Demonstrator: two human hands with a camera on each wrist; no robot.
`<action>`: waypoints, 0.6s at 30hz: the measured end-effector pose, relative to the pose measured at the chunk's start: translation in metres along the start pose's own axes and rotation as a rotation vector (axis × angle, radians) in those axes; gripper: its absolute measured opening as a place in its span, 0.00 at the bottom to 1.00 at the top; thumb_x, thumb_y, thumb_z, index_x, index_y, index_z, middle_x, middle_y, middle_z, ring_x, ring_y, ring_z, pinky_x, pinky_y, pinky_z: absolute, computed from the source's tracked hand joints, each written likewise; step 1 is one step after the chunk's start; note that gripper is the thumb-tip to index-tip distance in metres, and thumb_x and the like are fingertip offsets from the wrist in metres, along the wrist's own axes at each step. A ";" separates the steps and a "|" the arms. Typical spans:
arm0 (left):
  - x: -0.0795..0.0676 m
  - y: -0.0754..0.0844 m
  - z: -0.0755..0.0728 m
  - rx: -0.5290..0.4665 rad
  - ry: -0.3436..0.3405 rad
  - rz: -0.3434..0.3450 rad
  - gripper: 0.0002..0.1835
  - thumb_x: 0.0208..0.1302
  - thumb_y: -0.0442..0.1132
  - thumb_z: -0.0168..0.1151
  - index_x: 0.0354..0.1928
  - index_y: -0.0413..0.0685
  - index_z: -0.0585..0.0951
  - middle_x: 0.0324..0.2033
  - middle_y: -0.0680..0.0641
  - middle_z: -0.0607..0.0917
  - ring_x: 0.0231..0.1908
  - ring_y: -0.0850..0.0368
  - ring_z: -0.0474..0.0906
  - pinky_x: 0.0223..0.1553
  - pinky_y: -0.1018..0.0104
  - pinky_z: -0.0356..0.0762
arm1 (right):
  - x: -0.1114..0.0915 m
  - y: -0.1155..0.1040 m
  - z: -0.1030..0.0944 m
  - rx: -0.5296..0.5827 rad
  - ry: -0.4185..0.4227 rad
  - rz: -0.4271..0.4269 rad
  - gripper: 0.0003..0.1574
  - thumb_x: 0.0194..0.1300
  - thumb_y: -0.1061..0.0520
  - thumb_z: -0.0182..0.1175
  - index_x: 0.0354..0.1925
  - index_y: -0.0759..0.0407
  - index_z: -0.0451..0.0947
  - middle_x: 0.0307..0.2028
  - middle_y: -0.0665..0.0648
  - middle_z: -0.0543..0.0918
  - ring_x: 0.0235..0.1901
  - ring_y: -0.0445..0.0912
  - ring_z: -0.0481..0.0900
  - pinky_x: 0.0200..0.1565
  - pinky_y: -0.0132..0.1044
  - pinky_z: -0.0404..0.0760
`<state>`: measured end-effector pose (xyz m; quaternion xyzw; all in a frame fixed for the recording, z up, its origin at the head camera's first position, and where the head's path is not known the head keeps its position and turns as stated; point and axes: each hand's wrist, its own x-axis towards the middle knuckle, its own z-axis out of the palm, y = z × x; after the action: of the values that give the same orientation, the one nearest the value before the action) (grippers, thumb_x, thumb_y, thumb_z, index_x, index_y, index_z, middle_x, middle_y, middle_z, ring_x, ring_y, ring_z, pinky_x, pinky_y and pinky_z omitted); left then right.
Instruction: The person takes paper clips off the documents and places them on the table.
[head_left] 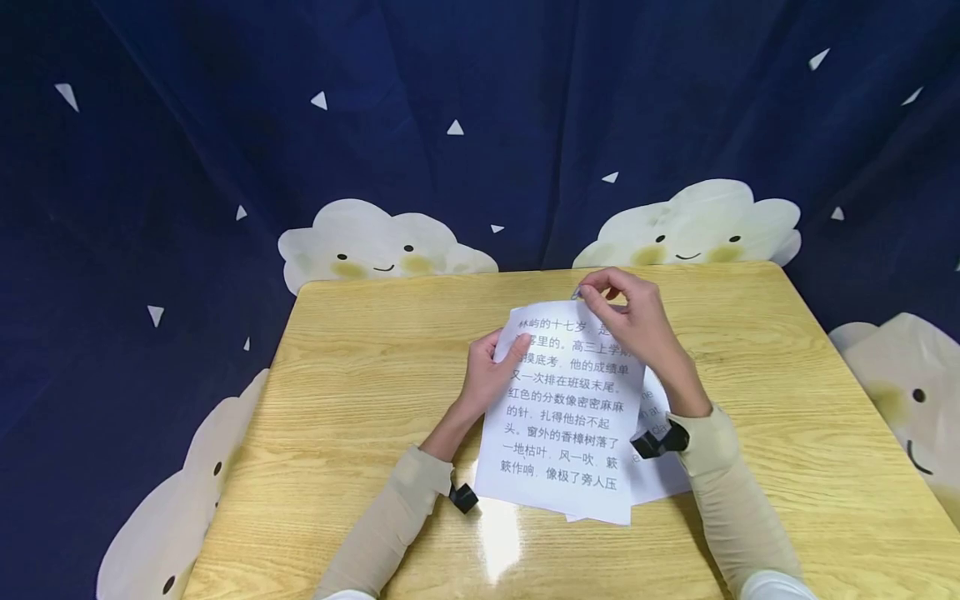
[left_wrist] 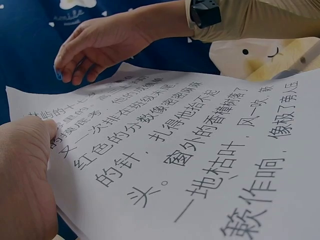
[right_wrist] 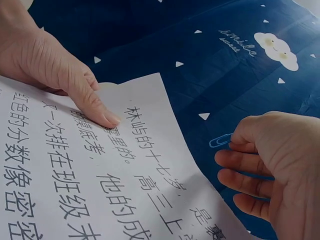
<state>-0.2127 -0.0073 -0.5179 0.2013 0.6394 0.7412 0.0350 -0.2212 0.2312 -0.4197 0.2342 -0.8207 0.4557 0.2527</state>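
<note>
In the head view my left hand (head_left: pixel 491 371) grips the left edge of a white printed sheet (head_left: pixel 562 417), thumb on top of the page. Large Chinese characters cover the sheet, which is held up at a tilt. My right hand (head_left: pixel 633 317) pinches a small blue paper clip (right_wrist: pixel 220 141) between thumb and forefinger. The clip sits just beyond the sheet's top edge, apart from the paper in the right wrist view. The left wrist view shows the left thumb (left_wrist: pixel 30 145) pressing on the page, with its other fingers hidden beneath.
Another sheet with English print (head_left: pixel 663 467) lies on the wooden table (head_left: pixel 360 400), partly covered by the held sheet. A dark blue curtain (head_left: pixel 420 167) with white triangles and smiling clouds hangs behind the table's far edge and along the sides.
</note>
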 end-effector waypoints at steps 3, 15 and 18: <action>0.000 0.001 -0.001 0.003 0.009 -0.004 0.16 0.78 0.47 0.62 0.54 0.43 0.85 0.32 0.39 0.90 0.23 0.44 0.88 0.18 0.53 0.87 | 0.000 0.001 -0.002 -0.003 0.003 0.001 0.05 0.69 0.69 0.67 0.42 0.64 0.86 0.35 0.57 0.88 0.36 0.39 0.77 0.39 0.26 0.76; 0.004 0.002 -0.009 0.022 0.050 0.017 0.17 0.77 0.49 0.63 0.54 0.43 0.85 0.31 0.39 0.90 0.22 0.45 0.88 0.17 0.54 0.86 | 0.001 0.004 -0.012 -0.004 0.011 0.017 0.03 0.71 0.67 0.65 0.42 0.63 0.85 0.34 0.57 0.86 0.35 0.41 0.75 0.35 0.25 0.75; 0.005 0.002 -0.011 0.018 0.061 0.020 0.18 0.77 0.49 0.63 0.54 0.42 0.85 0.31 0.39 0.90 0.22 0.45 0.88 0.17 0.54 0.86 | 0.001 0.005 -0.013 0.002 0.018 0.020 0.03 0.72 0.67 0.64 0.42 0.64 0.85 0.35 0.57 0.86 0.34 0.41 0.75 0.33 0.25 0.74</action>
<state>-0.2202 -0.0166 -0.5155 0.1850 0.6449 0.7415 0.0063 -0.2223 0.2447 -0.4162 0.2221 -0.8203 0.4610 0.2552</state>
